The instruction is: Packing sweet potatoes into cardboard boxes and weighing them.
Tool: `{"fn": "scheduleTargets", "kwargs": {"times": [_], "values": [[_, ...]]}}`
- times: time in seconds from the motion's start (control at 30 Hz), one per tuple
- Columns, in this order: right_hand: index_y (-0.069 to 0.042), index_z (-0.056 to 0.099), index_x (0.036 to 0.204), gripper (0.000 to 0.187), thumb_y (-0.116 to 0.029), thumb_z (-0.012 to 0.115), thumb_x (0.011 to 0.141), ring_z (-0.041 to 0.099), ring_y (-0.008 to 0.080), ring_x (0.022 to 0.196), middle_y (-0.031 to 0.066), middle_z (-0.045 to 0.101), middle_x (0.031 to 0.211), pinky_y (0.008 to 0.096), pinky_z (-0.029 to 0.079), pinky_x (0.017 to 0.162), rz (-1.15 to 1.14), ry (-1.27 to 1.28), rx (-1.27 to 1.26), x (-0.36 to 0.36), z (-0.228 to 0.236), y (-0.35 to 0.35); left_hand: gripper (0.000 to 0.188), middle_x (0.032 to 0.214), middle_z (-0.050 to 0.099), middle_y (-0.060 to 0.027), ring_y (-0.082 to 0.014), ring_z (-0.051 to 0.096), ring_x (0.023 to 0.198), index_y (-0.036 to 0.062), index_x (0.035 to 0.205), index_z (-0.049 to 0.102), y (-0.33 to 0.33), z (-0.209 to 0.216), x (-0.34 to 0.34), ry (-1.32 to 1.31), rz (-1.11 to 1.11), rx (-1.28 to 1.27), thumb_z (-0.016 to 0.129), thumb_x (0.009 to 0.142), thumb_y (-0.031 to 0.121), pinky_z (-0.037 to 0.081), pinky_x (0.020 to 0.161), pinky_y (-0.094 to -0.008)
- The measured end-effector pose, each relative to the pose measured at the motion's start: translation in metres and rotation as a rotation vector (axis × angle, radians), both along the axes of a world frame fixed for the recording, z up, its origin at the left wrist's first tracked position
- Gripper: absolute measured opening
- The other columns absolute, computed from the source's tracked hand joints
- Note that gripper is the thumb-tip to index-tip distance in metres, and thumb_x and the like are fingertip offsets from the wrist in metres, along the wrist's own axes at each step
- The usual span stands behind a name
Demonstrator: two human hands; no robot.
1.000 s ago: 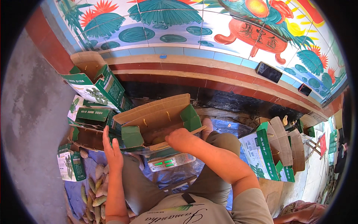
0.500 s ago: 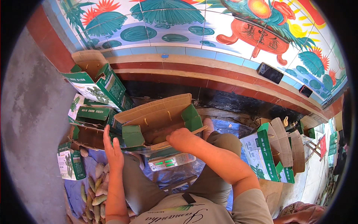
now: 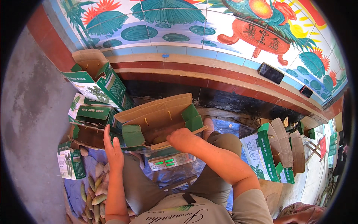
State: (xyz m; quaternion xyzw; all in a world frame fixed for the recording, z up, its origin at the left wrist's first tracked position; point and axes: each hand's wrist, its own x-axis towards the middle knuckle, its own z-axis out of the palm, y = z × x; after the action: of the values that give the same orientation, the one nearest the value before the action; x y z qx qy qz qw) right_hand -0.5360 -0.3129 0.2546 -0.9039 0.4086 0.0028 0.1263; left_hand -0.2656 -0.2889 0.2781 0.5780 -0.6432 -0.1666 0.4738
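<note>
An open cardboard box (image 3: 164,105) with green end flaps stands before me on a weighing scale (image 3: 172,161) with lit green displays. Inside it, by my right hand, part of a long root vegetable (image 3: 159,139) shows. My right hand (image 3: 182,138) is closed at the box's near edge, knuckles up; its fingertips and anything in them are hidden. My left hand (image 3: 115,152) is open and holds nothing, thumb apart from the fingers, just left of the box. Below and left of it, long green and brownish root vegetables (image 3: 97,198) lie on a blue sheet.
Green-and-white boxes (image 3: 99,87) are stacked at the left, with another box (image 3: 71,164) nearer me. More opened boxes (image 3: 265,149) stand at the right. Two phones (image 3: 271,73) rest on the painted wall's ledge. A person's arm (image 3: 302,216) shows at the lower right.
</note>
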Motion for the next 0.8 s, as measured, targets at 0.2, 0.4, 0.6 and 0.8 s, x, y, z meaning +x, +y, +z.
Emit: {"fn": "scheduleTargets", "kwargs": {"times": [0.2,0.4,0.6,0.8], "values": [[-0.006,0.066,0.08,0.014,-0.012,0.054,0.076,0.066,0.0288,0.078,0.0138,0.067,0.079,0.0385,0.052,0.066,-0.005,-0.017,0.004,0.0,0.0037,0.0008,0.05,0.141,0.036,-0.0154,-0.0278,0.032,0.132,0.0014,0.138,0.033,0.0002,-0.0008,0.0012,-0.001,0.0,-0.001,0.039,0.095,0.027,0.022,0.108,-0.0396],[-0.006,0.066,0.081,0.014,-0.012,0.054,0.077,0.066,0.029,0.079,0.0139,0.068,0.079,0.0385,0.052,0.067,0.002,-0.004,0.007,-0.0002,0.0012,0.0002,0.05,0.141,0.037,-0.0157,-0.028,0.032,0.132,0.0011,0.137,0.034,0.0002,-0.0004,0.0001,-0.004,0.002,0.0,0.039,0.095,0.026,0.022,0.107,-0.0395],[-0.006,0.066,0.082,0.014,-0.011,0.054,0.077,0.066,0.0291,0.079,0.0138,0.068,0.08,0.0385,0.052,0.067,0.009,0.028,0.019,0.0002,0.006,0.0005,0.05,0.141,0.037,-0.016,-0.028,0.033,0.131,0.0005,0.137,0.034,0.0003,0.0001,0.0004,-0.016,0.008,0.002,0.039,0.095,0.026,0.023,0.107,-0.0391],[-0.007,0.067,0.083,0.014,-0.011,0.054,0.077,0.066,0.0289,0.08,0.0136,0.068,0.081,0.0383,0.052,0.067,0.006,0.029,0.026,0.0002,0.0051,0.0001,0.05,0.141,0.037,-0.0155,-0.0278,0.032,0.131,0.0005,0.137,0.034,0.0002,0.0001,0.0006,-0.017,-0.001,-0.003,0.039,0.095,0.026,0.023,0.107,-0.0387]]}}
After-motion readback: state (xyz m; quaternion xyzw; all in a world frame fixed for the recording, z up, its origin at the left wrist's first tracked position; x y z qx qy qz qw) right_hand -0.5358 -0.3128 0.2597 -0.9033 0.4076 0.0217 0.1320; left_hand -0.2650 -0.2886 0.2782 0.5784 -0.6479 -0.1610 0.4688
